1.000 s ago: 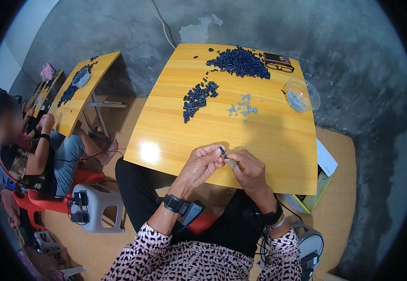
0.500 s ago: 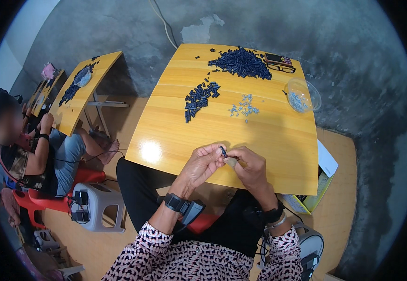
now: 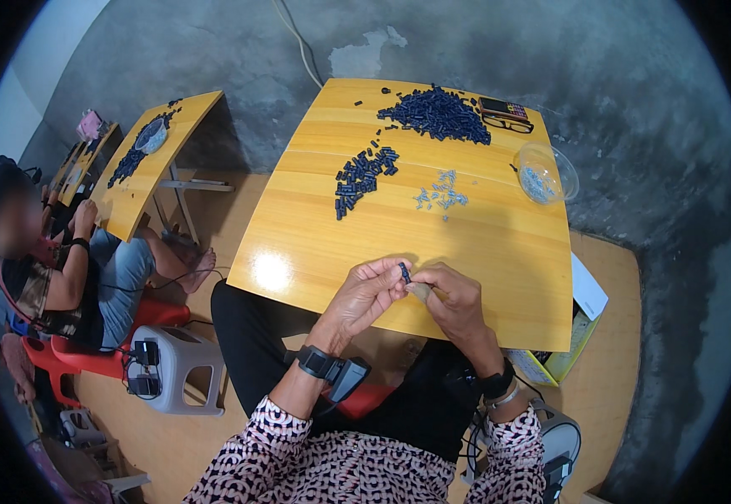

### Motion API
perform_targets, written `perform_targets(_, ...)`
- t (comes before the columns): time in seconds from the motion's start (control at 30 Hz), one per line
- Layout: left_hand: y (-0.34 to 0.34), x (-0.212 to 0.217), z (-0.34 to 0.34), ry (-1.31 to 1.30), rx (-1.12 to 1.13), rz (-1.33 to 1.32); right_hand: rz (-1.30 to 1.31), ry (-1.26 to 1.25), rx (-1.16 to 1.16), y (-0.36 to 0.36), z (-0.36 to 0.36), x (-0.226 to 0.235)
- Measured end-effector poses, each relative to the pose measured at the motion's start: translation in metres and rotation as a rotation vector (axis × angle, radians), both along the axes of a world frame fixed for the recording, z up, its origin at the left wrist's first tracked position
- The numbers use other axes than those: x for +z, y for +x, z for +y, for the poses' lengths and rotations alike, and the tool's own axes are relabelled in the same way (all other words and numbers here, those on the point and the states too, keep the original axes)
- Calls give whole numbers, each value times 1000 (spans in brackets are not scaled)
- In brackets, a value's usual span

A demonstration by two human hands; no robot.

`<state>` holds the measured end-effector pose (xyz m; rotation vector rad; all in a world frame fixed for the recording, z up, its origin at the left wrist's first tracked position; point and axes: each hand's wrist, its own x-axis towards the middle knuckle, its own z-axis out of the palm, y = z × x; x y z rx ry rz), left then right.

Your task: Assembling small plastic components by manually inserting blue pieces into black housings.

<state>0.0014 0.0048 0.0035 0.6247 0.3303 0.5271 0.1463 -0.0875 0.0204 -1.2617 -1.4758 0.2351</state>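
Dark little plastic piece [image 3: 404, 271] sat pinched between the fingertips of the left hand [image 3: 367, 294] and the right hand [image 3: 454, 296] — both clamped on it, meeting over the near edge of the yellow desk [image 3: 500, 252]. At twelve o'clock from the hands lay a strip of dark pieces [image 3: 361, 178], with a bigger heap [image 3: 437, 113] beyond it. At one o'clock lay small pale parts [image 3: 441, 198], and farther that way stood a clear bowl [image 3: 546, 172] — well apart from the hands.

Clear bowl [image 3: 548, 172], eyeglasses [image 3: 508, 126], grey stool [image 3: 172, 367] nearby.
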Motion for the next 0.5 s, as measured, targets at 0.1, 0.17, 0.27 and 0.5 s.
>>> perform_targets(0.1, 0, -1, 0, -4, 2, 6, 7, 6, 8, -1, 1, 1)
perform_targets(0.17, 0, -2, 1, -6, 3, 4, 17, -6, -9, -3, 2, 0)
perform_targets(0.27, -1, -2, 2, -12, 1, -21, 64, 7, -43, -7, 3, -2)
perform_targets(0.5, 1, -4, 1, -3, 18, -50, 111, -2, -135, -17, 0, -5)
